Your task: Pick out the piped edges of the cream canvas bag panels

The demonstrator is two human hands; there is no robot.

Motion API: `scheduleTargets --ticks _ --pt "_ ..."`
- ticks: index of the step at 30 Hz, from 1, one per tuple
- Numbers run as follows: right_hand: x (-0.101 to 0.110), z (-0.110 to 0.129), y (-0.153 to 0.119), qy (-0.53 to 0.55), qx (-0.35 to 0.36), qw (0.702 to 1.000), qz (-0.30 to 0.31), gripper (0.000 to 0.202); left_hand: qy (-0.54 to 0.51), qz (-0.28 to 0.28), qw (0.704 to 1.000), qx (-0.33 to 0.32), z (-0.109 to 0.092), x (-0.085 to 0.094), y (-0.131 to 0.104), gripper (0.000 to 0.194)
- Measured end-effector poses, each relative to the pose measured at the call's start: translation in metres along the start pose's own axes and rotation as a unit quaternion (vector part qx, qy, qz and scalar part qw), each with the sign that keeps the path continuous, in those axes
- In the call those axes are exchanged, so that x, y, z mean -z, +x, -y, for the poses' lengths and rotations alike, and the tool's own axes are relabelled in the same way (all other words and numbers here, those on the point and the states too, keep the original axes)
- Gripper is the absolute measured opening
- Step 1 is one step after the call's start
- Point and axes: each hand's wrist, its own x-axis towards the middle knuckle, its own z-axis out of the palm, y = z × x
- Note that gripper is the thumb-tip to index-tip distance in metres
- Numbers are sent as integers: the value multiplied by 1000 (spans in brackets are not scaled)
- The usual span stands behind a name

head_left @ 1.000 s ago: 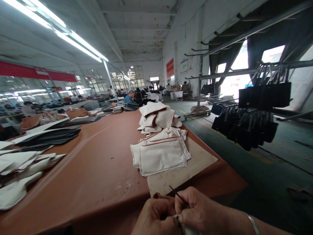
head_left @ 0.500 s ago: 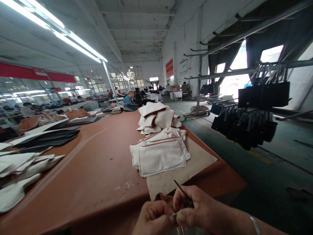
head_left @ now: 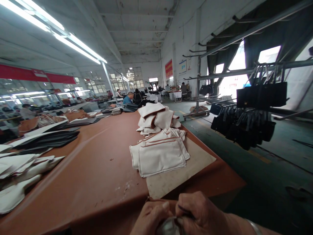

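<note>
At the bottom edge, my left hand (head_left: pixel 152 217) is closed on a brown-and-white sewn piece (head_left: pixel 169 227). My right hand (head_left: pixel 201 210) grips the same piece beside it, fingers curled in. A thin dark tool (head_left: pixel 183 209) lies within my right hand, mostly covered by the fingers, so its kind is unclear. Brown material shows just behind both hands. Ahead of them, flat white sewn pieces with brown edges (head_left: pixel 161 158) lie stacked on a beige sheet (head_left: pixel 168 186). A second pile of such pieces (head_left: pixel 163 119) sits behind that stack.
Brown sheeting (head_left: pixel 105 163) covers the table. Black sheets (head_left: pixel 53 138) and white pieces (head_left: pixel 19 163) lie along its left side. To the right stands a metal rack (head_left: pixel 220 76) hung with black bags (head_left: pixel 261 94). A person in blue (head_left: pixel 127 98) sits beyond the table.
My hands have drawn closer together and turned the piece, showing more of its white part. The dark tool, which stuck up from my right hand, is now largely hidden in it.
</note>
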Motion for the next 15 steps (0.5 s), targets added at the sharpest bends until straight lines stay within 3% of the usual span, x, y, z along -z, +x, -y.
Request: scheduleTargets --ticks 4,9,12,15 --pt "-3 -7 -4 -136 195 971 -24 38 54 -3 998 19 -17 1 -3 79" --pt "10 3 -8 -257 250 933 42 33 30 97 995 -10 -24 -2 -6 72" --pt "17 8 -10 -286 306 908 35 27 87 96 991 22 -19 0 -6 69" --pt "16 10 -12 -312 314 896 29 25 146 90 985 17 -15 2 -9 69"
